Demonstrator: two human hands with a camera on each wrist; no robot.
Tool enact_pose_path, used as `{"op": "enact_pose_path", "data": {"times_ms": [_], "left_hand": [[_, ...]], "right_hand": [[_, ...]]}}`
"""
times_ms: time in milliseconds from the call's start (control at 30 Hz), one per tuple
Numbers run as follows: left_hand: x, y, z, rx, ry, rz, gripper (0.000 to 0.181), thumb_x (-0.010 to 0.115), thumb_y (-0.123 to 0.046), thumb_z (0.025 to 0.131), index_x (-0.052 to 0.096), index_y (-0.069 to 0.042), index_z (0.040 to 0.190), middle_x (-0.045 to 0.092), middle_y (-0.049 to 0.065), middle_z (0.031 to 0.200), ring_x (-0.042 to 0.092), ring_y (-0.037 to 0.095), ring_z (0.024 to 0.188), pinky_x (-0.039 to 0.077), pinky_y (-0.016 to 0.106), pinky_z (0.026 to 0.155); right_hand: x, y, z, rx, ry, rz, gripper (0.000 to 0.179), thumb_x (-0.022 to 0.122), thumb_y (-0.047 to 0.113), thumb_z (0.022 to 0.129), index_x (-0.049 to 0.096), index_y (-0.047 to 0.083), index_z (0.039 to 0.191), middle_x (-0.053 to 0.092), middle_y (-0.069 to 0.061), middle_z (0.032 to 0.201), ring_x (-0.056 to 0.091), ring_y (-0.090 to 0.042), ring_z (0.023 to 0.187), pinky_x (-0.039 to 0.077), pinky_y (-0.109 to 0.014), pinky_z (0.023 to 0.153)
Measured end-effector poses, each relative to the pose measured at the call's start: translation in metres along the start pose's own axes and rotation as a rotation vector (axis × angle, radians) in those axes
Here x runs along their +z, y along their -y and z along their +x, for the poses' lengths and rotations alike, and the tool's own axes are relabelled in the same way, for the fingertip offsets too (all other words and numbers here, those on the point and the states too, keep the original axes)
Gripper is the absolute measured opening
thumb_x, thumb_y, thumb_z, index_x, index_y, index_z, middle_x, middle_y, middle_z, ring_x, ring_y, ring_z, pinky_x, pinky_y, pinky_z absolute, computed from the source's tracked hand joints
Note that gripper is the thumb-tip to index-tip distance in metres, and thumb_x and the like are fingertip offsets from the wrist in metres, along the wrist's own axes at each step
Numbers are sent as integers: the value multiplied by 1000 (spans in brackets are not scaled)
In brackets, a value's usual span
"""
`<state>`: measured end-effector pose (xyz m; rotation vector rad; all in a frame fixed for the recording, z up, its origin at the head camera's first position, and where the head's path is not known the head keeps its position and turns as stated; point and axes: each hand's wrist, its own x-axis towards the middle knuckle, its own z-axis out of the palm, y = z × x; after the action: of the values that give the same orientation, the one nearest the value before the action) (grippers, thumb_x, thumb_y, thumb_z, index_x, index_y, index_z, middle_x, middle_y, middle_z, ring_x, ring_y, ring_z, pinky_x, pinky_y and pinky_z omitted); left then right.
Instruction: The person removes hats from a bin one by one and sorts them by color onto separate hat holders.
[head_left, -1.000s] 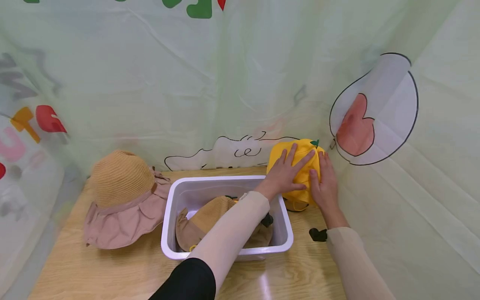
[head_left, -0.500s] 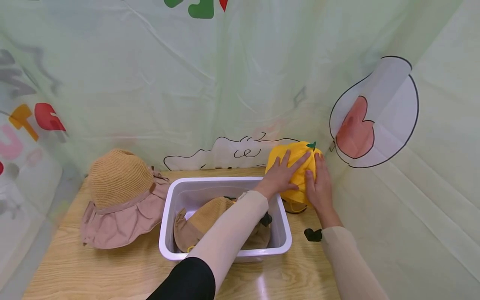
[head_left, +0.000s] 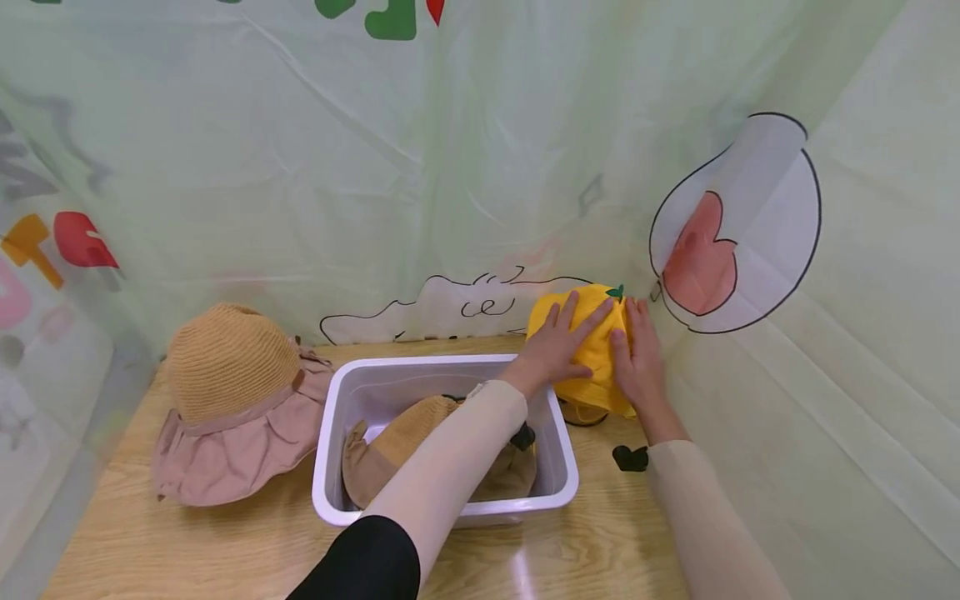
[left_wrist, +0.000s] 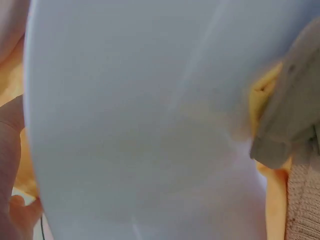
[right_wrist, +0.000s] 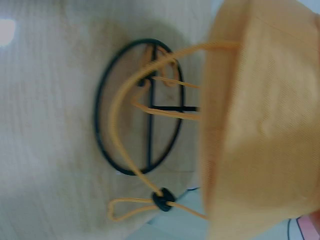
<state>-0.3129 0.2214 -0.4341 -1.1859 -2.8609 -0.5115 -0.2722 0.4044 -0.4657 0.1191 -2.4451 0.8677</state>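
Observation:
A yellow cloth hat (head_left: pixel 598 354) with a green leaf on top sits at the back right of the table, on a black wire stand (right_wrist: pixel 96 115). My left hand (head_left: pixel 551 350) lies over the hat's front left with fingers spread. My right hand (head_left: pixel 640 367) touches its right side with extended fingers. A yellow cord (right_wrist: pixel 115 107) with a black cord lock (right_wrist: pixel 163 200) hangs below the hat's edge in the right wrist view. The left wrist view is filled mostly by the bin's pale wall (left_wrist: pixel 140 125).
A white bin (head_left: pixel 420 363) stands under my left forearm, with a tan and brown hat (head_left: pixel 420 421) inside. On the left sits a straw hat (head_left: pixel 232 362) with a pink ruffled brim. A printed curtain (head_left: pixel 337 167) borders the wooden table (head_left: pixel 247 550) at the back.
My right hand has shifted slightly along the hat's side, and the hat has shifted a little with it. My left hand stays on the hat. The head view has drifted slightly.

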Motion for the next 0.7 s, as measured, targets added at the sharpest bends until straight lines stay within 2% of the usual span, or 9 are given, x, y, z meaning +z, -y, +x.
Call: {"op": "enact_pose_path", "data": {"times_ms": [100,133,333,400,500,567,600,700], "left_hand": [[0,-3,2,53,-5,37,120,70,-52,86,-26,-34,155,-10,11,168,-9,23,155,7,42,125],[0,-4,2,53,3,35,120,70,-52,86,-26,-32,155,-10,10,168,-9,22,155,8,42,125],[-5,-10,-2,-40,49,-64,119,73,-45,86,-23,-40,155,-3,6,169,5,21,155,16,42,124],[-6,-11,-4,-61,47,-81,118,74,-44,86,-21,-41,155,0,8,169,11,25,155,21,43,122],[-5,-12,-5,-92,35,-72,117,74,-45,85,-20,-45,154,1,11,168,22,35,151,35,45,116],[-3,-11,-4,-96,14,-16,118,74,-48,85,-21,-46,153,-2,14,168,26,39,149,40,44,113],[-2,-11,-4,-85,0,31,118,73,-50,85,-22,-46,153,-4,16,167,24,39,149,38,44,114],[2,-10,-1,-8,-54,225,119,71,-57,84,-23,-40,155,-14,17,166,7,34,154,23,45,122]], "right_hand": [[-8,1,6,-21,29,1,56,35,41,108,26,21,160,23,-11,165,20,-36,151,15,-63,118],[-10,1,8,-21,43,-2,56,34,41,108,27,20,159,25,-13,164,22,-37,151,16,-63,118],[-17,4,15,19,147,16,54,30,38,109,27,18,159,32,-17,160,30,-46,144,21,-68,113],[-18,4,17,36,172,28,54,30,38,109,25,19,160,31,-17,160,30,-47,144,21,-69,113],[-17,4,17,56,187,40,56,32,40,109,21,22,161,25,-14,163,25,-44,147,18,-68,115],[-15,3,12,57,159,42,58,34,41,108,20,21,161,22,-13,165,21,-41,150,16,-66,117],[-13,2,9,54,134,37,60,37,41,107,19,21,161,21,-11,165,20,-40,150,16,-64,118],[-7,-2,-6,26,46,-17,65,44,41,105,20,21,161,18,-10,166,20,-38,151,17,-63,118]]}}
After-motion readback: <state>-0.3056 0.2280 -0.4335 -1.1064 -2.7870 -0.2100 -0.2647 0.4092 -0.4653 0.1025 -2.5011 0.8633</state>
